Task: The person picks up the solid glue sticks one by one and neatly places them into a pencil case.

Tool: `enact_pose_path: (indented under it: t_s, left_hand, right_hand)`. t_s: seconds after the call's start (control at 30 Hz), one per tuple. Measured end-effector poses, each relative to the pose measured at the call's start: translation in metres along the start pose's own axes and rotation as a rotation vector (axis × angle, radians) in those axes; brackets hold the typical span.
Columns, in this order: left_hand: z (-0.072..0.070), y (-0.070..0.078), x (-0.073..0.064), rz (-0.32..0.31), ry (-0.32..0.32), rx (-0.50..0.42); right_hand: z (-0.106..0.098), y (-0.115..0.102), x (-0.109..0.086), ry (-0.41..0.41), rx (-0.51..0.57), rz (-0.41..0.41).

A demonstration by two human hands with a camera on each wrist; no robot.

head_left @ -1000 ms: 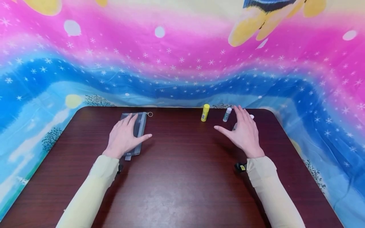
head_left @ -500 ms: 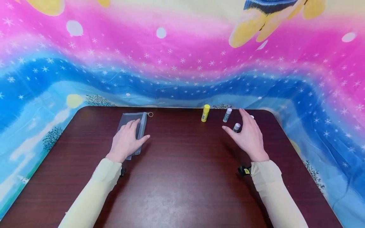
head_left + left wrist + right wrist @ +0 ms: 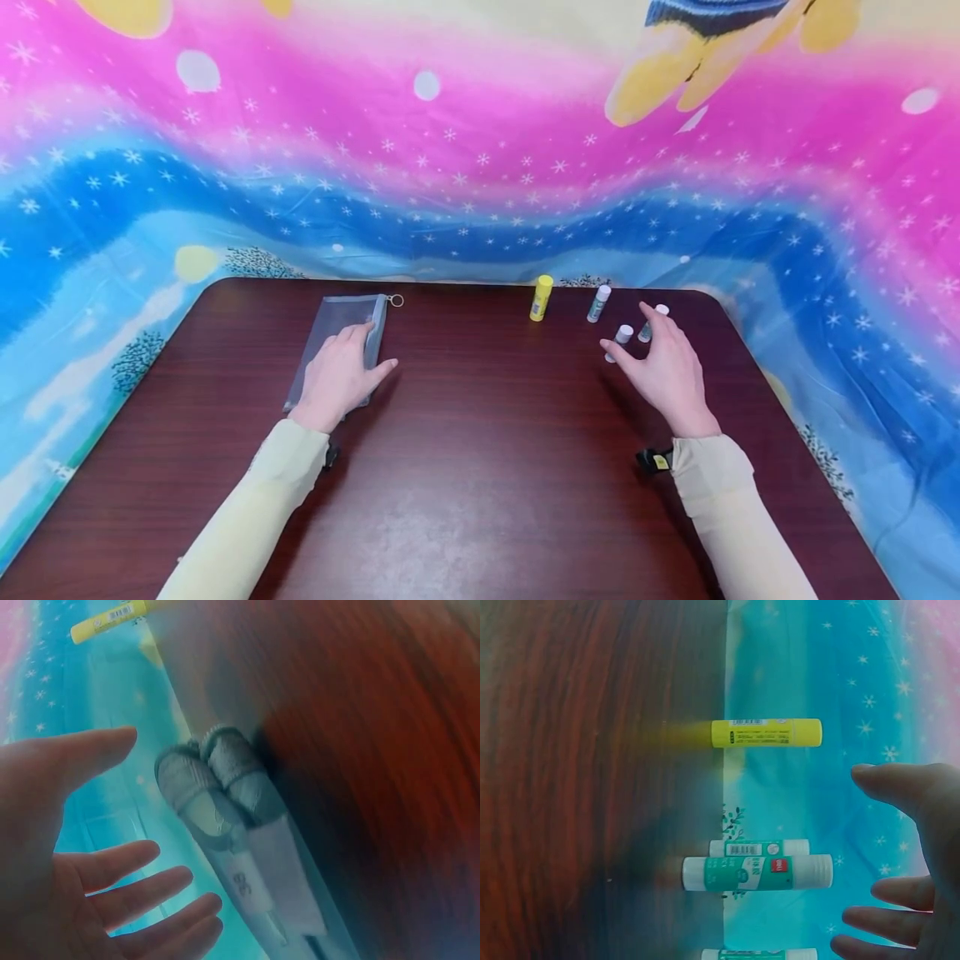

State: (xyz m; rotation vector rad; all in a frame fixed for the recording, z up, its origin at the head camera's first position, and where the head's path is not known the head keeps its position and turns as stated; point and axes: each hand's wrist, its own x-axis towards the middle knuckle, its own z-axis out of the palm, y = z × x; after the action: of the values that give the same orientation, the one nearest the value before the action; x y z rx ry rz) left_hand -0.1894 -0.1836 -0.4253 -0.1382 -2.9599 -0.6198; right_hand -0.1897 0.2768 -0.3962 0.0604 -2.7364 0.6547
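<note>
My left grip (image 3: pixel 339 377), wide, empty, partly hides the pouch (image 3: pixel 330 321); my right grip (image 3: pixel 667 371), likewise, the nearest glue stick (image 3: pixel 623 334). Stick upright; pouch lengthwise away from me.

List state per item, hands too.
Grey pouch: lying flat; zip unclear
Yellow glue stick: upright, capped
Rear green glue stick: upright, capped
Front green glue stick: upright, capped
Right green glue stick: upright, capped
Left hand: holding nothing
Right hand: holding nothing
</note>
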Motion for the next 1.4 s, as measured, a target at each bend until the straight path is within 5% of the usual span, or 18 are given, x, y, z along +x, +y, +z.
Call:
enact_pose_path:
  t_s: [0.47,1.17,1.4]
  left_hand:
    - [0.002,0.002,0.005,-0.048,0.068,-0.012]
    - [0.004,-0.005,0.014,-0.136,-0.001,-0.056]
    - [0.004,-0.007,0.013,-0.113,0.015,-0.015]
  right_hand:
    - [0.009,0.013,-0.002,-0.006,0.016,0.015]
    - [0.014,0.021,0.002,-0.041,0.014,0.038]
    - [0.017,0.023,0.003,-0.041,0.017,0.040]
